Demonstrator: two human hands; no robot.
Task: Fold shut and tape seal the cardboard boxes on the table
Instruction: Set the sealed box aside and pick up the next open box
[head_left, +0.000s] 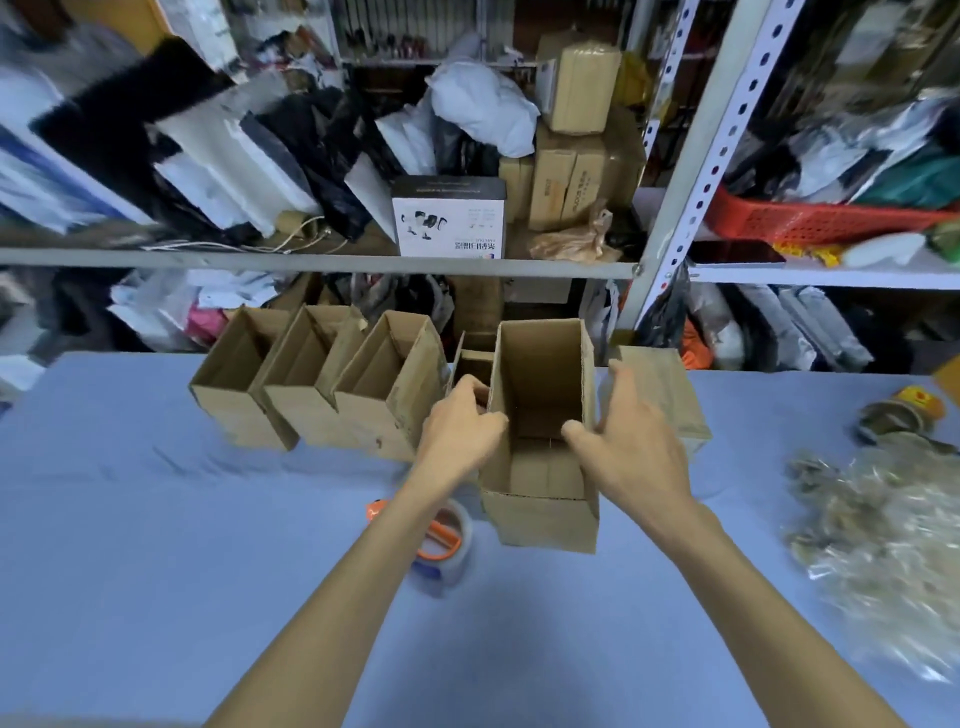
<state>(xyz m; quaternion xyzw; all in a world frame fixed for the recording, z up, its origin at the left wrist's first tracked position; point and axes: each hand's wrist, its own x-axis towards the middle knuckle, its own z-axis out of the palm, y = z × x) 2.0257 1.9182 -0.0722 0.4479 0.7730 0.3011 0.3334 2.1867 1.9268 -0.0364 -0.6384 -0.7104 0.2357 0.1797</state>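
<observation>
1. On the bench (156, 519), which is covered in blue cloth, we count six cardboard boxes. We judge the task to be at an early stage, since five tops are open.
2. A row of three open boxes (311, 410) stands at left, each touching the next. All three remain to be folded and taped.
3. One plastic heap (883, 519) lies at far right.
4. The held box (540, 514) stands at centre with its flaps unfolded. The left hand (460, 434) grips its left wall. The right hand (634, 452) pinches its right wall, thumb inside and fingers (621, 387) outside.
5. One closed box (660, 395) stands just right of it. We cannot tell whether it is taped.
6. One hidden box (475, 364), open, shows partly behind the left hand.
7. We count two rolls. The tape roll (452, 551) lies beside the left forearm, and a blurred second roll (896, 413) lies at far right.
</observation>
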